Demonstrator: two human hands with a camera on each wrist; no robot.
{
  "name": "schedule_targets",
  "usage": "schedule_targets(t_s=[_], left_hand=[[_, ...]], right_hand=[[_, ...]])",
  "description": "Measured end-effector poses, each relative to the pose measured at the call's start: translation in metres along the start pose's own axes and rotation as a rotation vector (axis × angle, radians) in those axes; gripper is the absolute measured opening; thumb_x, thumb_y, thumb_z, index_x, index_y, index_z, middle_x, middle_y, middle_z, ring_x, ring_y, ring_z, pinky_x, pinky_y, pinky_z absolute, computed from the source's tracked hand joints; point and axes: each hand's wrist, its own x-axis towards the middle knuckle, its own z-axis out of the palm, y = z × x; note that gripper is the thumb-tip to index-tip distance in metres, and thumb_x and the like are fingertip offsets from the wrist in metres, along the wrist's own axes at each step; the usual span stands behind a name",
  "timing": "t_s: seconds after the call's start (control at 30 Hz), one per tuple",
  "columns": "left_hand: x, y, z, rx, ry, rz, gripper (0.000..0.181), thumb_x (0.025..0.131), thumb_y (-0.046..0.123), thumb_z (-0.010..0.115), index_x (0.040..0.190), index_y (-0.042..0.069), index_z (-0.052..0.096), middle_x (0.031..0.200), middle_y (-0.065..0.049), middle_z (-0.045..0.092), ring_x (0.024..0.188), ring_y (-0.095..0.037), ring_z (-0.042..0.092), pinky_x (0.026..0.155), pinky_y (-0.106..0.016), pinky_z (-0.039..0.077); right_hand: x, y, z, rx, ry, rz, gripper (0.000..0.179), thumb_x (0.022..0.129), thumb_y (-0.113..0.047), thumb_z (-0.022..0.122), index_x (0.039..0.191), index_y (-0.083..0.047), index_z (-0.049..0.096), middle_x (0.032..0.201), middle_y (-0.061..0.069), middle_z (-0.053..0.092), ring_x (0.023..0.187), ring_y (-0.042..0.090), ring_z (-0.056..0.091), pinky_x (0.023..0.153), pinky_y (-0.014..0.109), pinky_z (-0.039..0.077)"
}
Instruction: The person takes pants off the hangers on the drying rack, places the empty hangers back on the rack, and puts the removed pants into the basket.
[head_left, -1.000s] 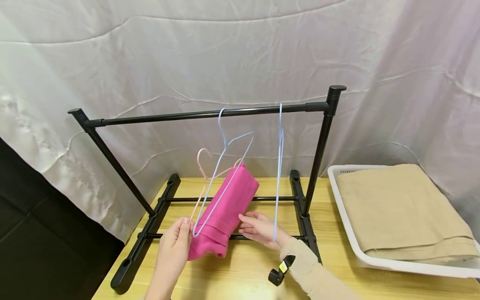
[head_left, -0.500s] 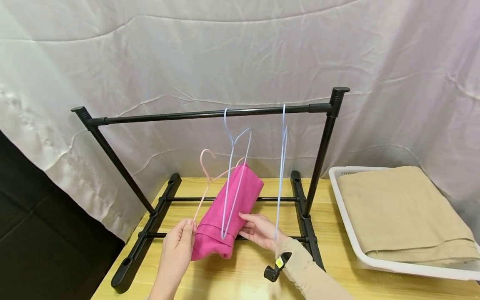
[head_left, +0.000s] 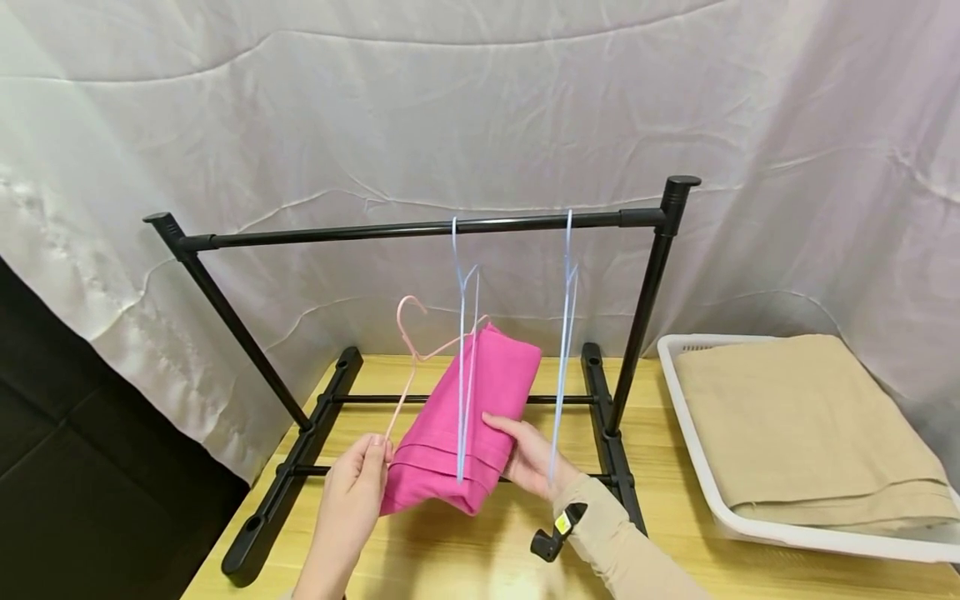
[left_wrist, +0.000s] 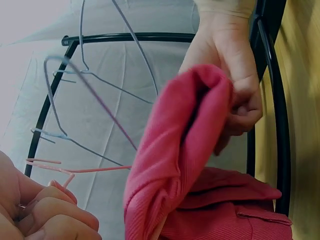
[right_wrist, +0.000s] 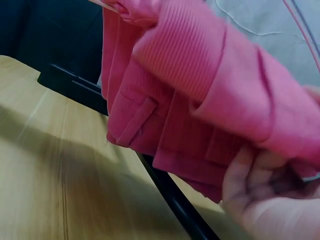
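Note:
Folded pink trousers [head_left: 497, 379] hang over a pink wire hanger [head_left: 416, 358], below and in front of the rack's top bar. My left hand [head_left: 352, 482] grips the hanger by its near lower corner. Thumb in front and fingers behind, my right hand [head_left: 527, 454] pinches the right side of the trousers. A belt loop [right_wrist: 138, 124] shows on the cloth in the right wrist view. The left wrist view catches the folded edge of the trousers [left_wrist: 167, 155]; part of the hanger is hidden inside them.
A black garment rack [head_left: 322, 236] stands on the wooden table [head_left: 465, 567]. From its bar hang two blue hangers, a left hanger [head_left: 461, 367] in front of the trousers and a right hanger [head_left: 563, 358]. At right, a white basket [head_left: 693, 442] holds folded beige cloth [head_left: 802, 417].
My right hand has come to the trousers and now holds their edge, spreading them to the right. The left blue hanger has swung right and turned more edge-on. My left hand still holds the pink hanger.

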Motion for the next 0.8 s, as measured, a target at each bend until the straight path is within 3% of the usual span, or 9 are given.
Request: schedule_targets(t_s=[0.3, 0.8], left_hand=[[0.002, -0.002, 0.002, 0.016, -0.02, 0.03, 0.033, 0.116, 0.018, 0.047, 0.092, -0.001, 0.062, 0.063, 0.004, 0.04, 0.057, -0.007, 0.038, 0.053, -0.027, 0.037], [0.01, 0.0, 0.005, 0.104, -0.054, 0.004, 0.032, 0.116, 0.021, 0.048, 0.092, 0.003, 0.06, 0.07, 0.002, 0.04, 0.066, -0.011, 0.041, 0.059, -0.027, 0.038]], right_hand=[[0.001, -0.002, 0.013, 0.105, 0.026, -0.058, 0.035, 0.111, -0.022, 0.053, 0.141, -0.007, 0.043, 0.124, 0.002, 0.069, 0.114, 0.017, 0.071, 0.106, 0.037, 0.059], [-0.009, -0.009, 0.028, 0.262, 0.038, -0.098, 0.029, 0.115, -0.025, 0.045, 0.14, -0.011, 0.039, 0.126, 0.001, 0.065, 0.118, 0.016, 0.067, 0.109, 0.035, 0.056]])
